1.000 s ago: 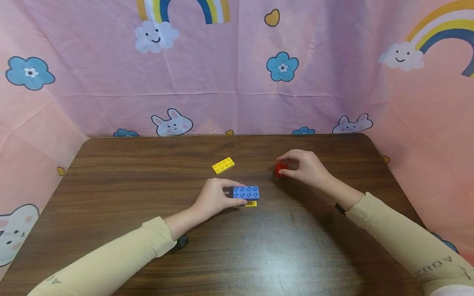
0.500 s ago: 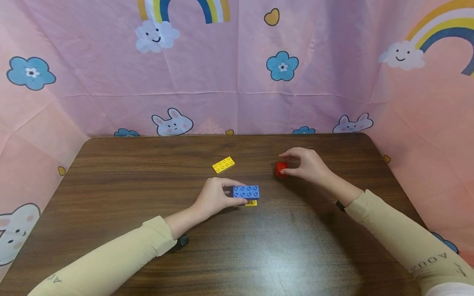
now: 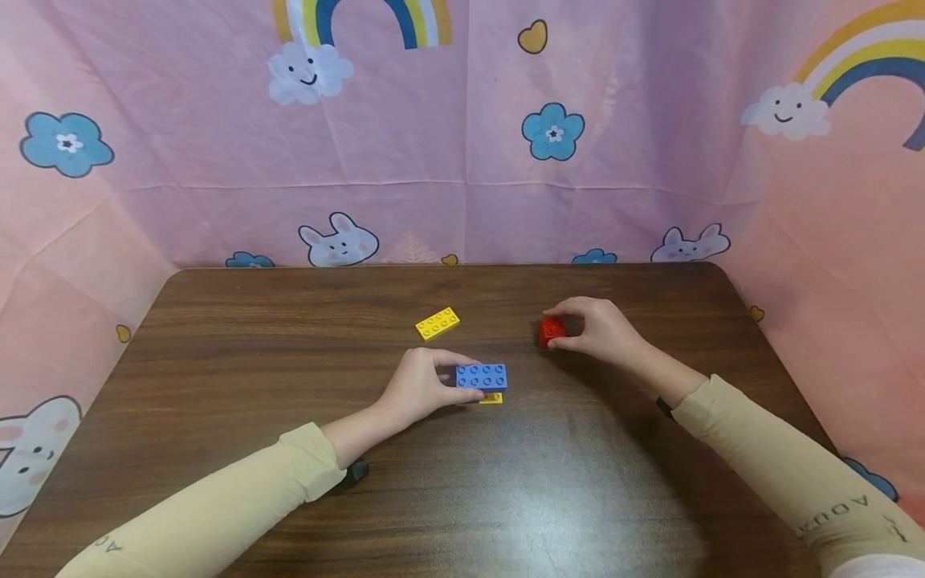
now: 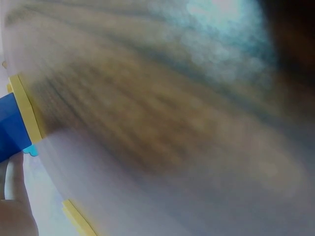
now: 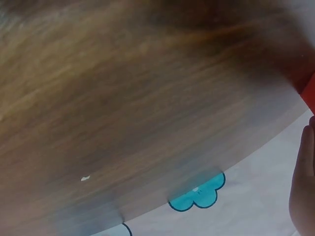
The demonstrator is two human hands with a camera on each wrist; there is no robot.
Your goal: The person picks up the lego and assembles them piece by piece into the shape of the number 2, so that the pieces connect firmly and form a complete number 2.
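Note:
A blue toy building brick (image 3: 481, 376) with studs on top is pinched between the thumb and fingers of my left hand (image 3: 419, 383). Under it a thin yellow brick (image 3: 492, 398) sticks out at the near right; the left wrist view shows this yellow brick (image 4: 27, 110) against the blue one (image 4: 12, 125). To the right, a small red brick (image 3: 552, 330) stands on the table between the thumb and fingertips of my right hand (image 3: 603, 329). Only an edge of the red brick (image 5: 310, 93) appears in the right wrist view.
Another yellow brick (image 3: 437, 323) lies flat on the dark wooden table (image 3: 289, 313), behind my left hand. A pink patterned cloth (image 3: 462, 144) rises along the table's back and sides.
My right hand's fingers loosened and lifted a little off the red brick, then came back round it. The red brick is turned slightly. My left hand and the blue brick have stayed put.

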